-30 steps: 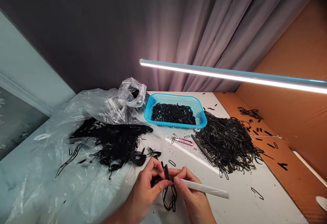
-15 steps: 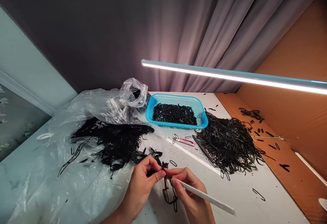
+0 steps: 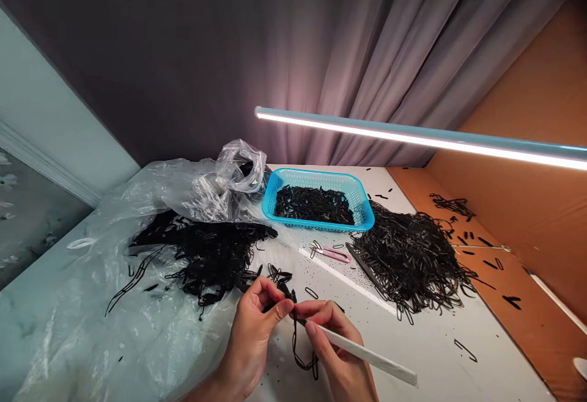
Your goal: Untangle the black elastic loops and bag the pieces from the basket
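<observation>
My left hand (image 3: pixel 254 335) pinches a black rubbery piece between thumb and forefinger, near the table's front. Close against its fingertips is my right hand (image 3: pixel 337 341), closed around a slim white-handled tool (image 3: pixel 371 356) whose dark tip points at the black piece; the exact kind of tip is too small to tell. Linked black loops (image 3: pixel 300 362) hang below the fingers onto the white table. Just beyond the hands lie a few loose black loops (image 3: pixel 277 275) and a single loop (image 3: pixel 312 293).
A blue basket (image 3: pixel 270 206) holds small black pieces. To its right lies a heap of black loops (image 3: pixel 408 261), beside a pink-handled cutter (image 3: pixel 337 255) and a dark blade-like strip (image 3: pixel 364 264). Clear plastic sheeting (image 3: pixel 92 328) bears a black tangle (image 3: pixel 211 261). A lit tube lamp (image 3: pixel 413 137) hangs above.
My right hand and the white-handled tool have shifted slightly left. The hanging loops now fall in a narrower strand, and the black piece at my fingertips has turned.
</observation>
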A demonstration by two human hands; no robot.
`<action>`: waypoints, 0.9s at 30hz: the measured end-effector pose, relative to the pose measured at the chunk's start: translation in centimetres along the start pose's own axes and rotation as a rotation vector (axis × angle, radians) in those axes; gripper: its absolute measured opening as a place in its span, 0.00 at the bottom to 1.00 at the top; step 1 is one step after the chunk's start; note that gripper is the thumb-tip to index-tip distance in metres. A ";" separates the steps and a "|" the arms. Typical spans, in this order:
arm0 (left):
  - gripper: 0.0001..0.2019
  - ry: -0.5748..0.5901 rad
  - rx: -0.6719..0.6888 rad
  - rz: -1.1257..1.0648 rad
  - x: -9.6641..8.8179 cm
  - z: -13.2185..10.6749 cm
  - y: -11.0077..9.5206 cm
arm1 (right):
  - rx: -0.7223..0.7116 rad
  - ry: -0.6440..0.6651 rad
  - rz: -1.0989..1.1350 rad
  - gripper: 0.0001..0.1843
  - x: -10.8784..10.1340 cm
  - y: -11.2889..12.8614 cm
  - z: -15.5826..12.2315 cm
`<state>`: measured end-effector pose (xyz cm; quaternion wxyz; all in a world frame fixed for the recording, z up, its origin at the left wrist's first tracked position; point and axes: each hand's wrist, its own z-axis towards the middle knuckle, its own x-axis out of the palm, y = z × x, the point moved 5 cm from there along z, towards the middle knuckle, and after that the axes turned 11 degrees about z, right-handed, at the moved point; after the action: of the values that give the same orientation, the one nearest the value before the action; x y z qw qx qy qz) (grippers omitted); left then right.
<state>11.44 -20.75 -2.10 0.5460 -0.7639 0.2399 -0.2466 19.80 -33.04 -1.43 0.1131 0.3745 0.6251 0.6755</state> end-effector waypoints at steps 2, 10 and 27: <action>0.14 -0.010 0.010 -0.004 0.1 -0.1 0.1 | -0.002 0.010 0.015 0.13 0.1 -0.1 0.0; 0.14 -0.060 0.034 -0.036 0.4 -0.3 0.1 | -0.026 -0.065 -0.028 0.14 -0.3 -0.9 0.0; 0.16 -0.010 0.003 -0.120 0.6 -0.5 0.4 | -0.002 -0.071 0.080 0.12 -0.3 -0.5 -0.1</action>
<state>11.53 -21.63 -2.31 0.5326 -0.7773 0.1904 -0.2756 19.75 -33.19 -2.00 0.1085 0.4226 0.6044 0.6665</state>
